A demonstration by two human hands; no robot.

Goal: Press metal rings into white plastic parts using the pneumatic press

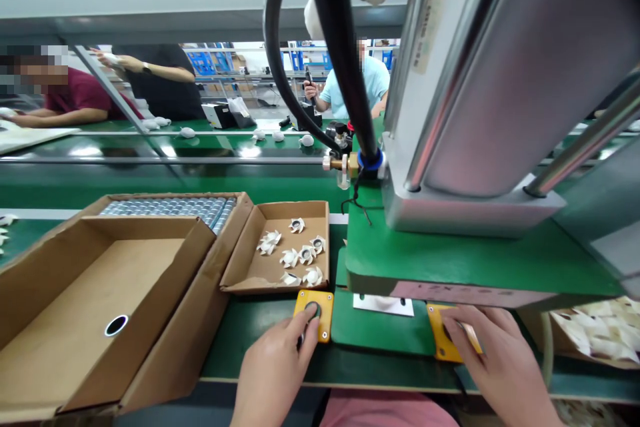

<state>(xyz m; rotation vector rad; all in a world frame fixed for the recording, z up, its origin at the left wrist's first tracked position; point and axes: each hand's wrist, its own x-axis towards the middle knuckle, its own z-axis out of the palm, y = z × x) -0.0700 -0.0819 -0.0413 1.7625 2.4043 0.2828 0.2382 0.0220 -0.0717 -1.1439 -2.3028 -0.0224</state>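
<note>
My left hand (279,355) curled, empty; right hand (496,352), can't tell; both on yellow square button plates (323,317), 11 and 1 o'clock, probably safety spacing

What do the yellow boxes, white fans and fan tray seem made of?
Yellow boxes: smooth, evenly coloured, with corner screws; plastic or painted metal, I can't tell. Fans: probably matte white plastic, judging by thin, alike blades. Fan tray: matte brown cardboard, by its folded walls.
</note>
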